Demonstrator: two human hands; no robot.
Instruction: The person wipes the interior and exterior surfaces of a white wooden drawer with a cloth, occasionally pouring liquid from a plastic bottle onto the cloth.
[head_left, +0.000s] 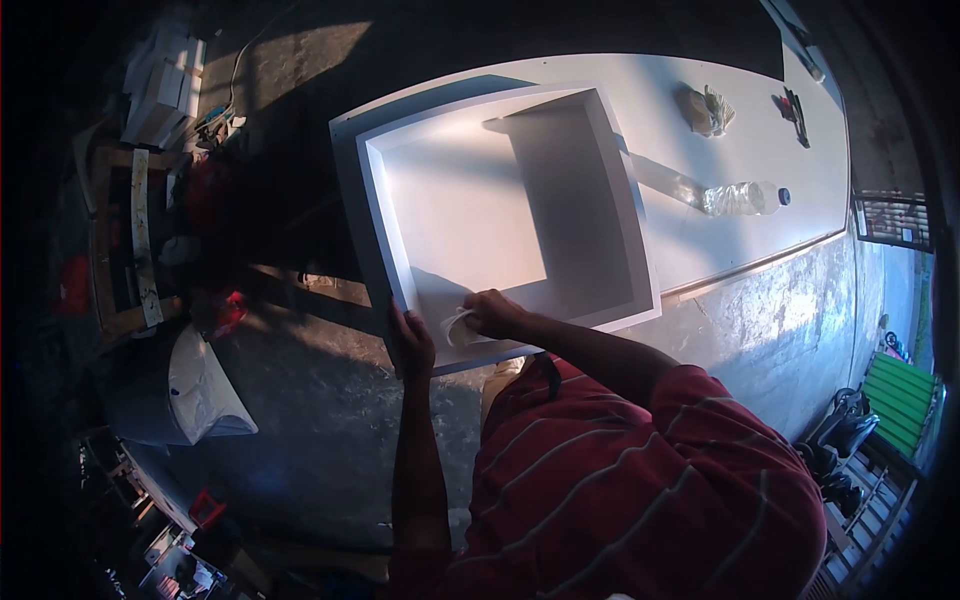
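A white open-topped box (648,262), shallow and square-cornered, rests on the white table panel. My left hand (411,342) grips the box's near left corner, with the thumb on the rim and the other fingers around the outside. Inside that corner my right hand (495,315) is closed on a pale cloth (460,328), pressed against the inner surface. Part of the cloth is hidden under the fingers. Sunlight falls on much of the box's floor, and its right side lies in shadow.
On the white table panel (690,245) lie a clear plastic bottle (740,198), a crumpled brownish-white bundle (706,110) and a dark slim tool (795,117). A wooden frame (143,240) stands left, near a curved white panel (208,390). Green slatted crate (897,403) at right.
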